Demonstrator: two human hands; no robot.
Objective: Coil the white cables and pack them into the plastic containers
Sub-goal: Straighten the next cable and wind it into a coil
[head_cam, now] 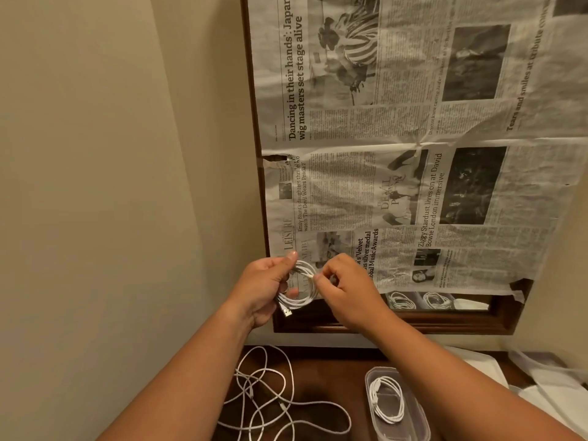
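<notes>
Loose cables [251, 391] below; left hand [264, 281], right hand [346, 291] hold coil [302, 297].

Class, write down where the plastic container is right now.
In the head view the container sits on the table at lower right of centre, right of the loose cables, with one coiled cable inside.
</notes>
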